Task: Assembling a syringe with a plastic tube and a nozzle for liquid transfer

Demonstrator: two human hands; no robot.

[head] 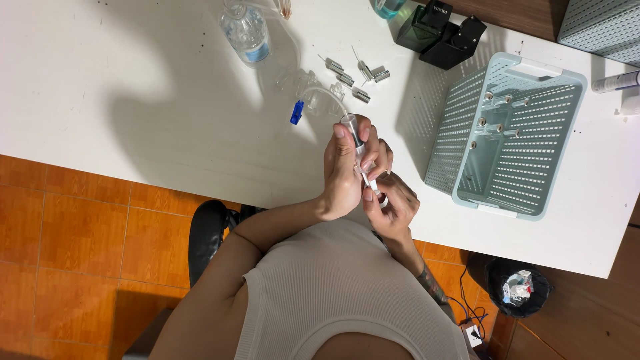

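Both hands close on a clear syringe (358, 143): left hand (343, 173) grips its barrel, right hand (393, 203) seemingly pinches the plunger end above the counter (133, 87).

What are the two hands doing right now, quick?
Left hand: closed around the barrel of a clear syringe.
Right hand: fingers pinched on the syringe's plunger end.

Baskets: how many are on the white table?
2: one pale blue basket beside the hands, and a second basket cut off at the top right corner; more may lie out of view.
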